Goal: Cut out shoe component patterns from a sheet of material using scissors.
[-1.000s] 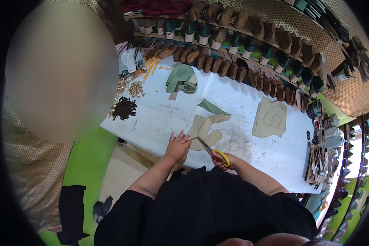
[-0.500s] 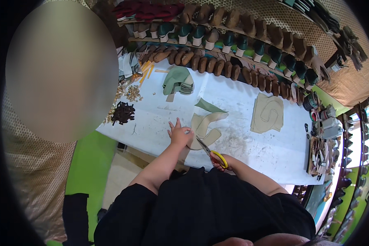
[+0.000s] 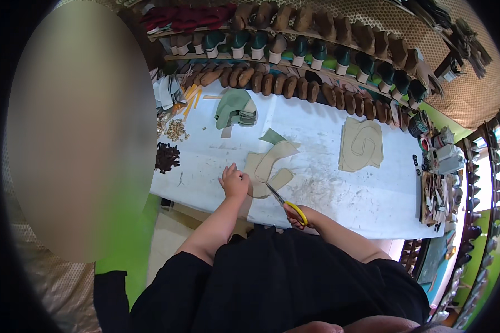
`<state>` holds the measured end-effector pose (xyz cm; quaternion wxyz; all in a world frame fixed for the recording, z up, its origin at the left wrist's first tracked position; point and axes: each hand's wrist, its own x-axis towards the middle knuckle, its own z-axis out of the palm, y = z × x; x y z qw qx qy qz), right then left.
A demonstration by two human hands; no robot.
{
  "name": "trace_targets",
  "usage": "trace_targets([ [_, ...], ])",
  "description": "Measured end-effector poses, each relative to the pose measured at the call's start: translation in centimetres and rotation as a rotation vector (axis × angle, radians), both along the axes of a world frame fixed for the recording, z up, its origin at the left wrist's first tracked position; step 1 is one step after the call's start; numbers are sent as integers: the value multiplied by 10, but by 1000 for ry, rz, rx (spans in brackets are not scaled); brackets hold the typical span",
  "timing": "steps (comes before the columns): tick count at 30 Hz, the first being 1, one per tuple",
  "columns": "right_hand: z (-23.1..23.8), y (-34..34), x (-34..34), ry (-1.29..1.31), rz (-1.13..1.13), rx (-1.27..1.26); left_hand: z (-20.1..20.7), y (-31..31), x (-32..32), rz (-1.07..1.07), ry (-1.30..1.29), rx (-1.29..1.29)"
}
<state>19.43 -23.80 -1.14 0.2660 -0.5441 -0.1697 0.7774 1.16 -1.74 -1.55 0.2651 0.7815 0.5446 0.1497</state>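
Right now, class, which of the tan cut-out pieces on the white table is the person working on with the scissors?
The tan piece at the near edge: the left hand presses it and the yellow-handled scissors in the right hand meet it. The other tan stack lies untouched, farther right.

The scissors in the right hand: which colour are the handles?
Yellow. The scissors show in the head view, held by the right hand.

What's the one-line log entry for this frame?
left hand: flat on tan cut piece | right hand: holds yellow-handled scissors, blades at piece | surface: white table
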Motion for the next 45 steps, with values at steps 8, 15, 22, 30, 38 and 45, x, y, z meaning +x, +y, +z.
trace_targets([
  [8, 11, -8, 1, -44, -58, -31, -6, 24, -55, 140, 255, 134],
  [15, 16, -18, 18, -79, -46, 24, 5, 41, -80, 164, 219, 63],
  [22, 19, -33, 33, -161, -141, 29, 23, 31, -48, -84, 412, 22],
  [30, 42, -66, 62, -299, -241, -34, 30, 49, -20, 34, 493, 14],
  [38, 71, -104, 96, -359, -392, 15, 43, 64, -5, 104, 518, -100],
  [45, 78, -123, 120, -366, -493, 23, 47, 77, 4, -90, 573, 8],
])
